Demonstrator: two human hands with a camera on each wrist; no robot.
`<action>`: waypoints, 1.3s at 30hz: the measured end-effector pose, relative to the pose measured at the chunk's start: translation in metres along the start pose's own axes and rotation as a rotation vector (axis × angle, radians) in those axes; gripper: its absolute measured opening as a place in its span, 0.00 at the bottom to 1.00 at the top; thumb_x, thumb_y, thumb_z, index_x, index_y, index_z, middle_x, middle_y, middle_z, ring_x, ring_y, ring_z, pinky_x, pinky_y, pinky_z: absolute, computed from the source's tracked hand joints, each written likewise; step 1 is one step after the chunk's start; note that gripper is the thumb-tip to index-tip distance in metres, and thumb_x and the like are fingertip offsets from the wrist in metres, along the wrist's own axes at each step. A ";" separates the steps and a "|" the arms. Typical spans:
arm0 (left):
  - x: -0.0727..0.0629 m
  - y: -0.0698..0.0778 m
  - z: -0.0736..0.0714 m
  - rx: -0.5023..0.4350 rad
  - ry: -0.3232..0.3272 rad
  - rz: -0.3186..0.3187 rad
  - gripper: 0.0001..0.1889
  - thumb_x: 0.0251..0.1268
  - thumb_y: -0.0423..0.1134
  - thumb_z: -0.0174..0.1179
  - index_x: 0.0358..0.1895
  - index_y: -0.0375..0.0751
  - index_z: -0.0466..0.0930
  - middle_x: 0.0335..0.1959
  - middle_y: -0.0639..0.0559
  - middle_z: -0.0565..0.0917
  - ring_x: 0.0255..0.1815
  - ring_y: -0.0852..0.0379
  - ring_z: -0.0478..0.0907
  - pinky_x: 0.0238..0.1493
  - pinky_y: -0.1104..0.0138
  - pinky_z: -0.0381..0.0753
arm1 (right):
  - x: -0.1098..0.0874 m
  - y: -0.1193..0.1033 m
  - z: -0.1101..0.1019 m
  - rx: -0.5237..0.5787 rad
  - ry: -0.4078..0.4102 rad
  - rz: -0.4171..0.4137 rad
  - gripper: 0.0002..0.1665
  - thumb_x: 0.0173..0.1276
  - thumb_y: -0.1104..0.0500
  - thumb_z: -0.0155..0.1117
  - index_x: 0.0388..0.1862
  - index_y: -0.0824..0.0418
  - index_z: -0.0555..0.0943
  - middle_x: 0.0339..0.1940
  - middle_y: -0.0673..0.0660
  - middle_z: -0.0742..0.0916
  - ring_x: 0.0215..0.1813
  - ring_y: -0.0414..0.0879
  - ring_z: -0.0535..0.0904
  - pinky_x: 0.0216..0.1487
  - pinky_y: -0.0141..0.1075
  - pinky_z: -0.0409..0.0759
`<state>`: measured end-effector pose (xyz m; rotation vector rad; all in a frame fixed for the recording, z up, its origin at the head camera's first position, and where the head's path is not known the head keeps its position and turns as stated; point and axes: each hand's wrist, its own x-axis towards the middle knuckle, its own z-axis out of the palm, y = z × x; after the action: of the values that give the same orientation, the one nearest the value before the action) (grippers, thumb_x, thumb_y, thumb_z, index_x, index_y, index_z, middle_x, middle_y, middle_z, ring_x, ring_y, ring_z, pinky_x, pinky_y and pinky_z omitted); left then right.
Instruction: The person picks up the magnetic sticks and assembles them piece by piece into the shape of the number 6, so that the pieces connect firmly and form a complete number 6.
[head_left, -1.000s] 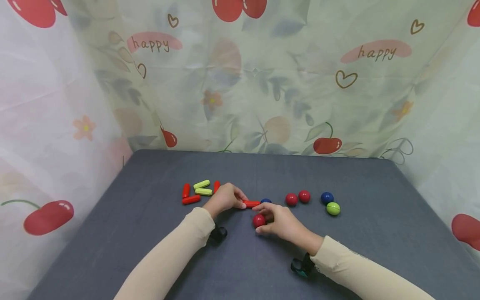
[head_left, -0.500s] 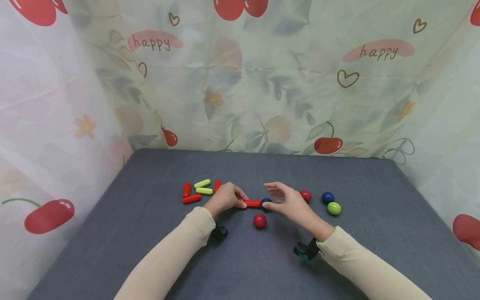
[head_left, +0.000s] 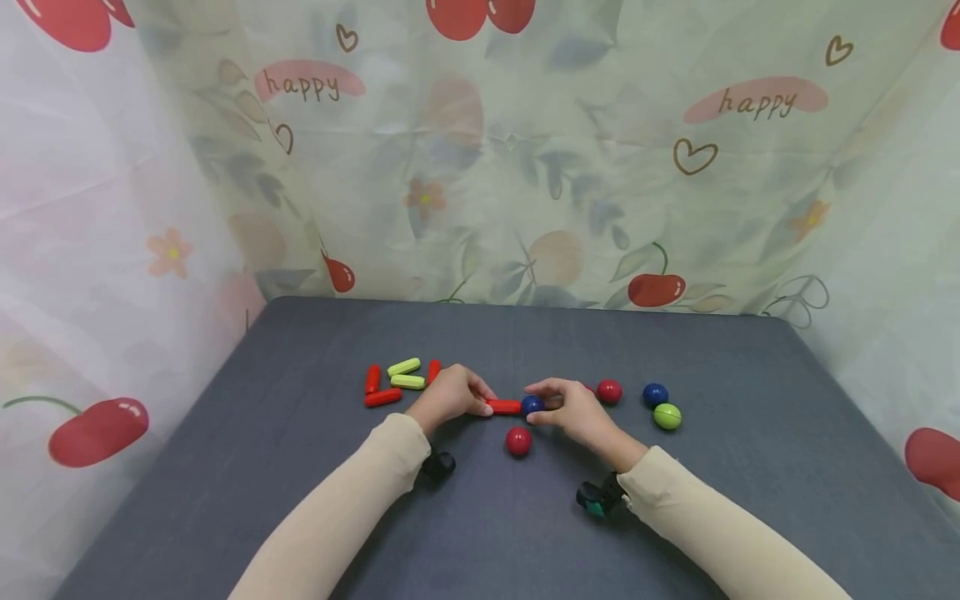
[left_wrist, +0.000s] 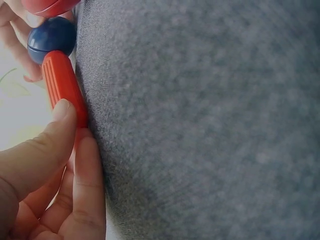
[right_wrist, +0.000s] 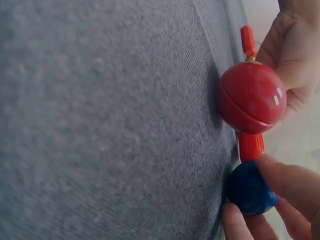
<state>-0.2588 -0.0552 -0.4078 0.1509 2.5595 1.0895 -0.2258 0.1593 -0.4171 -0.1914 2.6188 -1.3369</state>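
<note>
My left hand (head_left: 450, 400) pinches a ribbed red stick (head_left: 506, 407) between thumb and fingers, low over the dark table. At the stick's far right end sits a blue ball (head_left: 533, 405), touching it. My right hand (head_left: 581, 414) holds that ball, thumb at the near side and fingers curled behind. In the right wrist view the thumb and fingertips press on the blue ball (right_wrist: 251, 189). A loose red ball (head_left: 518, 442) lies just in front of the stick, untouched by either hand.
Left of my left hand lie several red sticks (head_left: 383, 398) and yellow-green sticks (head_left: 407, 382). Beyond my right hand are another red ball (head_left: 610, 392) and one partly hidden. Farther right, a blue ball (head_left: 655, 395) sits against a green ball (head_left: 667, 417). Patterned cloth (head_left: 510, 167) surrounds the table.
My right hand has left the red ball, swung up and right, then come back to grip the blue ball at the stick's end. My left hand has kept its place.
</note>
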 end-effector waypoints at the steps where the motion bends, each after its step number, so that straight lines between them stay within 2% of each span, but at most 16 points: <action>1: 0.000 0.000 0.000 0.001 0.000 -0.002 0.08 0.51 0.37 0.74 0.35 0.45 0.89 0.28 0.53 0.84 0.33 0.56 0.74 0.37 0.67 0.73 | 0.000 0.000 -0.001 0.005 -0.003 0.004 0.24 0.58 0.61 0.74 0.55 0.57 0.82 0.51 0.57 0.86 0.50 0.48 0.83 0.52 0.45 0.80; 13: -0.001 -0.001 -0.001 -0.019 -0.021 -0.001 0.08 0.51 0.36 0.73 0.36 0.46 0.88 0.29 0.52 0.83 0.33 0.56 0.75 0.38 0.67 0.74 | 0.007 0.000 -0.004 -0.047 -0.021 -0.008 0.21 0.56 0.60 0.76 0.50 0.59 0.85 0.46 0.56 0.88 0.43 0.44 0.84 0.48 0.40 0.82; 18: 0.001 -0.002 -0.003 -0.070 -0.064 0.019 0.13 0.53 0.35 0.72 0.43 0.44 0.86 0.33 0.52 0.84 0.34 0.58 0.77 0.39 0.68 0.76 | 0.007 -0.002 -0.005 -0.054 -0.020 0.013 0.21 0.55 0.61 0.76 0.49 0.58 0.86 0.45 0.55 0.88 0.42 0.43 0.84 0.46 0.39 0.82; 21: -0.001 -0.001 -0.006 -0.106 -0.080 0.031 0.14 0.58 0.36 0.69 0.48 0.42 0.84 0.38 0.51 0.85 0.36 0.59 0.79 0.41 0.68 0.80 | 0.006 -0.004 -0.004 -0.050 -0.019 0.032 0.20 0.55 0.61 0.76 0.49 0.57 0.86 0.45 0.55 0.88 0.42 0.44 0.84 0.47 0.39 0.82; 24: -0.007 0.004 -0.011 -0.139 -0.059 0.062 0.14 0.62 0.39 0.66 0.51 0.41 0.83 0.42 0.50 0.85 0.38 0.56 0.80 0.44 0.64 0.81 | 0.006 -0.004 -0.004 -0.054 -0.018 0.034 0.20 0.55 0.61 0.76 0.49 0.56 0.86 0.47 0.55 0.88 0.43 0.44 0.84 0.48 0.40 0.82; 28: -0.021 0.015 -0.013 -0.156 0.011 0.132 0.14 0.64 0.41 0.64 0.51 0.44 0.83 0.46 0.49 0.84 0.45 0.53 0.80 0.47 0.60 0.80 | 0.006 -0.003 -0.005 -0.054 -0.020 0.025 0.20 0.55 0.61 0.76 0.49 0.57 0.86 0.48 0.55 0.87 0.44 0.44 0.84 0.50 0.42 0.82; 31: -0.033 0.024 -0.007 -0.178 0.041 0.177 0.15 0.62 0.42 0.66 0.51 0.46 0.83 0.49 0.48 0.84 0.48 0.52 0.80 0.48 0.59 0.80 | 0.006 -0.003 -0.005 -0.052 -0.020 0.017 0.20 0.55 0.61 0.76 0.48 0.57 0.86 0.47 0.56 0.88 0.44 0.45 0.84 0.49 0.42 0.82; 33: -0.039 0.027 -0.001 -0.188 0.041 0.192 0.15 0.60 0.43 0.68 0.50 0.47 0.83 0.49 0.47 0.84 0.47 0.52 0.81 0.44 0.60 0.81 | 0.005 -0.003 -0.005 -0.050 -0.020 0.013 0.20 0.55 0.61 0.76 0.48 0.57 0.86 0.46 0.56 0.88 0.44 0.45 0.84 0.49 0.42 0.82; 39: -0.046 0.025 0.021 -0.140 -0.004 0.176 0.14 0.55 0.42 0.72 0.45 0.47 0.84 0.44 0.49 0.85 0.41 0.55 0.80 0.37 0.63 0.80 | 0.005 -0.004 -0.006 -0.047 -0.025 0.015 0.20 0.54 0.61 0.76 0.48 0.58 0.86 0.45 0.56 0.88 0.45 0.46 0.85 0.50 0.42 0.82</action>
<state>-0.2099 -0.0341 -0.3901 0.3481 2.4932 1.3267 -0.2321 0.1602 -0.4108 -0.1938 2.6268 -1.2609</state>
